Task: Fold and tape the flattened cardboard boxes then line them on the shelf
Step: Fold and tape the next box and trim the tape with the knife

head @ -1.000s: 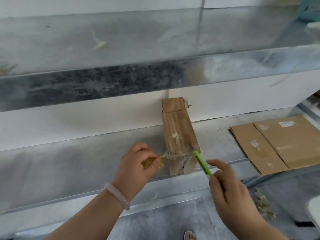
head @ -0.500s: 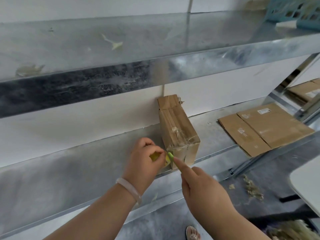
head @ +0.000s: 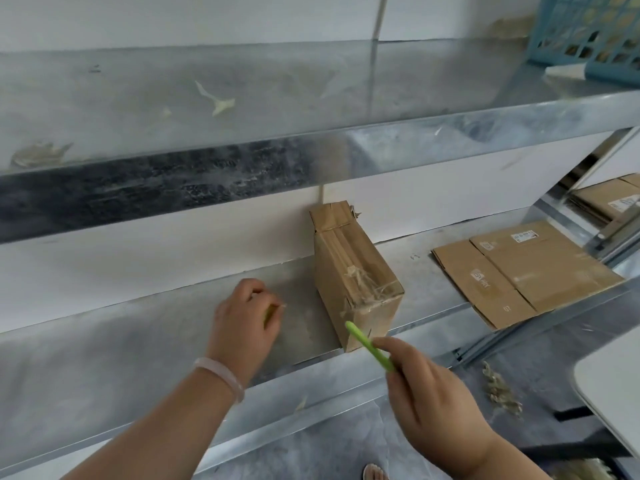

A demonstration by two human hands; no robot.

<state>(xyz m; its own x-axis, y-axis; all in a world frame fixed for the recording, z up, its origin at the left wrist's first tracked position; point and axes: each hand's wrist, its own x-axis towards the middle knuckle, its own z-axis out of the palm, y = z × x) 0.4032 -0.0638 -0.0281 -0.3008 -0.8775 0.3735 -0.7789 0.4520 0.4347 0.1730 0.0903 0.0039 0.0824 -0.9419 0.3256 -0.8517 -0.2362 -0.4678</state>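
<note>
A folded brown cardboard box [head: 353,271] stands on the metal shelf [head: 138,327], its near top corner wrapped in wrinkled clear tape. My left hand [head: 244,320] hovers over the shelf left of the box and grips a small yellow-green tape roll [head: 270,311], mostly hidden under the fingers. My right hand [head: 429,400] is in front of the shelf edge and pinches a green cutter [head: 369,344] whose tip points at the box's near face. Two flattened boxes [head: 526,268] lie on the shelf to the right.
An upper metal shelf [head: 311,98] overhangs the work area, with a blue plastic basket [head: 588,36] at its right end. More flat cardboard [head: 609,199] lies beyond the shelf post at far right. A white tabletop corner [head: 613,389] juts in at lower right.
My left hand has pulled the tape roll leftward, away from the box. My right hand with the green cutter has drawn back to the right, off the tape.
</note>
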